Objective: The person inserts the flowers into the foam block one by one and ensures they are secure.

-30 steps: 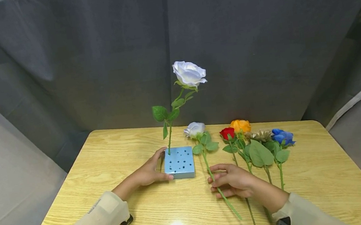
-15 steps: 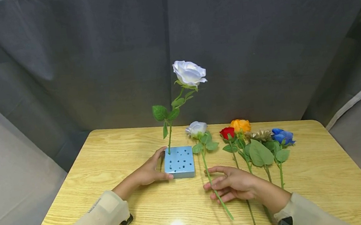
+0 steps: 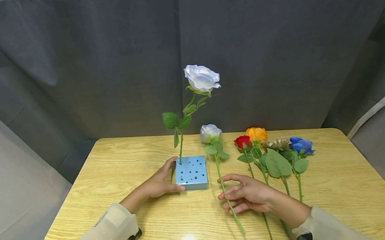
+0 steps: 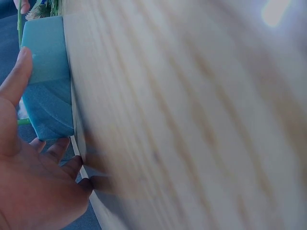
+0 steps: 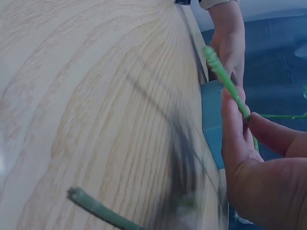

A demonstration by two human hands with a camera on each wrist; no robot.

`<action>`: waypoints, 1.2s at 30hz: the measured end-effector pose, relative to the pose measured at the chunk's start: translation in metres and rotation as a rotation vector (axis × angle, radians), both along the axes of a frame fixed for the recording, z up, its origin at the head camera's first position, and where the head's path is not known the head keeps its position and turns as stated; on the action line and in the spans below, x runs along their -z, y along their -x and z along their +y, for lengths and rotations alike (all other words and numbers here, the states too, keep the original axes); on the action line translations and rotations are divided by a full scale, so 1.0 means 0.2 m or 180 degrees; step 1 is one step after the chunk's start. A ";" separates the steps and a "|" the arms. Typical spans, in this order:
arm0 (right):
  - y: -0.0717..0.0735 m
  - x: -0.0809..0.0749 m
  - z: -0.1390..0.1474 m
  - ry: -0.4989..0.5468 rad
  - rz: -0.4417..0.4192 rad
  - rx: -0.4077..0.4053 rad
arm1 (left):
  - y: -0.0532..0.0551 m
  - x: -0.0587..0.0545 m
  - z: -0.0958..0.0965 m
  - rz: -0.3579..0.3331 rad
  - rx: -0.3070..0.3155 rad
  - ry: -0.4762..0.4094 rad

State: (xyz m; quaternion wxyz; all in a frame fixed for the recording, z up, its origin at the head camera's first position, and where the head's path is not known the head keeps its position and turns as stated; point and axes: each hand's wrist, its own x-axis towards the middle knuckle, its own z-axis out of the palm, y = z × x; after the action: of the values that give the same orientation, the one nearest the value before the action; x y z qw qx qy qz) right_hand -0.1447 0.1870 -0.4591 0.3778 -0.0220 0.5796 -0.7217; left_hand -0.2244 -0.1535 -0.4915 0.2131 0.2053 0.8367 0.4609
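A light blue foam block point(image 3: 198, 173), dotted with small holes on top, sits on the table. My left hand point(image 3: 157, 183) grips its left side, thumb at the front corner and fingers round the back. One large white rose point(image 3: 202, 78) stands in the block's back left hole, leaning right. My right hand point(image 3: 251, 195) pinches the green stem of a second, smaller white rose point(image 3: 210, 133) just right of the block. In the right wrist view this stem's cut end point(image 5: 213, 60) juts past thumb and fingers, raised over the wood.
Right of my right hand lie a red rose point(image 3: 242, 142), an orange flower point(image 3: 256, 133), a brownish flower point(image 3: 279, 145) and a blue rose point(image 3: 301, 145), stems toward me. A dark curtain point(image 3: 120, 65) hangs behind the wooden table point(image 3: 112, 163).
The smaller white rose, pinched in my right hand, has shifted slightly; its stem end swung left and its bloom rose and moved a little right. The left hand and block stay put.
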 end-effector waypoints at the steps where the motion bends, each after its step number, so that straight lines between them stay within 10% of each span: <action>1: 0.00 0.00 0.00 -0.0010 0.0025 0.0017 | 0.00 0.00 0.00 0.0000 -0.0001 0.0001; 36: 0.05 -0.11 -0.20 -0.0678 0.1649 0.1070 | 0.00 0.00 0.00 -0.0004 -0.0001 0.0020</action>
State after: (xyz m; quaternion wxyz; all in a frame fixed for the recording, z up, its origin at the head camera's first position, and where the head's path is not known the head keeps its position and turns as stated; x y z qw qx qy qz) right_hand -0.1545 0.1471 -0.4371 0.0935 -0.0692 0.7242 -0.6797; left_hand -0.2247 -0.1535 -0.4918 0.2142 0.2043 0.8380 0.4585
